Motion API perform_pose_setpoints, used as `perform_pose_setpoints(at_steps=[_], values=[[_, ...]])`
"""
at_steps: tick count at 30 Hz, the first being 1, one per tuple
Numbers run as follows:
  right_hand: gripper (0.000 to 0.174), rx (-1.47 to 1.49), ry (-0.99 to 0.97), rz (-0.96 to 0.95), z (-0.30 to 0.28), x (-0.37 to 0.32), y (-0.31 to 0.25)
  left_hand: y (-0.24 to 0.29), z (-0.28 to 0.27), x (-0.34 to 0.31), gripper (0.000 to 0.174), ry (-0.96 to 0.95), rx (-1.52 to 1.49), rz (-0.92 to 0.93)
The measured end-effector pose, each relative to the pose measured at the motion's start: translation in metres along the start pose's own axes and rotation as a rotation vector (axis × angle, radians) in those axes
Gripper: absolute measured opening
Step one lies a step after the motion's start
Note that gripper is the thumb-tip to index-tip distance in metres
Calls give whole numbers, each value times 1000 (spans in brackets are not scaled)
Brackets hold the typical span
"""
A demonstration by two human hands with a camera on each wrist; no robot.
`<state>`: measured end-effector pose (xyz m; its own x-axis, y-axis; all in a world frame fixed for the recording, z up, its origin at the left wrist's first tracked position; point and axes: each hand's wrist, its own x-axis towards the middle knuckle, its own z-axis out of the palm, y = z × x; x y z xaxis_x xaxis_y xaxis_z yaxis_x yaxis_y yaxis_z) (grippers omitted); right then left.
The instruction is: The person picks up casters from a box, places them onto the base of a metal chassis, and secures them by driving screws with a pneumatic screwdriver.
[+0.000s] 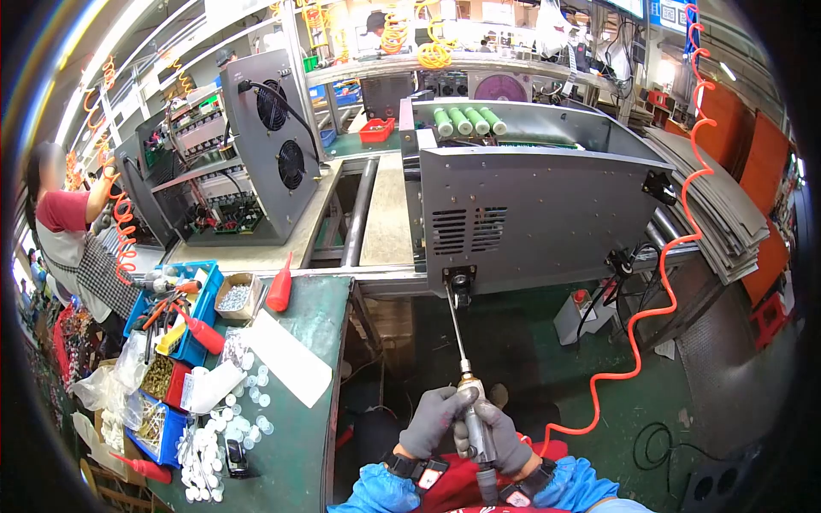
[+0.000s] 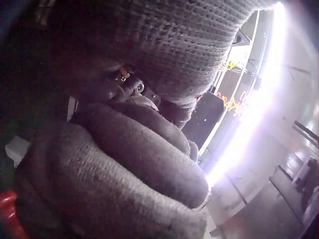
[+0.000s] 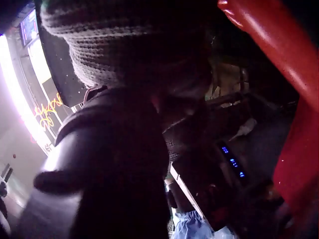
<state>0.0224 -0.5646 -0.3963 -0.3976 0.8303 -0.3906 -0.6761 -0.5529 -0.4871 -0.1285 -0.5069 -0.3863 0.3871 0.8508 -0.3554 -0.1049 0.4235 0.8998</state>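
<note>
A pneumatic screwdriver (image 1: 479,432) with a long thin shaft (image 1: 456,329) points away from the body. The shaft's tip meets a black fitting (image 1: 460,280) at the lower left corner of the large grey cabinet (image 1: 547,205). The gloved left hand (image 1: 438,421) grips the tool near its metal collar, with curled fingers (image 2: 139,149) filling the left wrist view. On the other side the gloved right hand (image 1: 503,438) wraps round the tool's body; in the right wrist view the dark tool body (image 3: 109,149) hides most of that hand's fingers.
On the left, a green table (image 1: 299,410) carries white plastic parts (image 1: 205,453), blue bins (image 1: 158,436) and red bottles (image 1: 280,291). A second cabinet with fans (image 1: 278,145) stands behind it. An orange coiled hose (image 1: 637,321) hangs at the right. A person (image 1: 73,222) stands far left.
</note>
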Motion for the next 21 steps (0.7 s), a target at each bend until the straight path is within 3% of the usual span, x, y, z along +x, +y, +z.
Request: perform_pose_setpoints(at_steps=[6,9,12,21], values=[[43,227,-220,27,-2,1,-2,26,12,-16,42,36,61,8],[50,216,-231,38,-10,6,3,27,9,-14,41,31,115,2],[47,20,-49,-15,-4,1,2,21,7,-10,39,32,99,-12],[31,-34,-1,-53,10,2,0,-2,-4,-1,37,1,-37,-5]])
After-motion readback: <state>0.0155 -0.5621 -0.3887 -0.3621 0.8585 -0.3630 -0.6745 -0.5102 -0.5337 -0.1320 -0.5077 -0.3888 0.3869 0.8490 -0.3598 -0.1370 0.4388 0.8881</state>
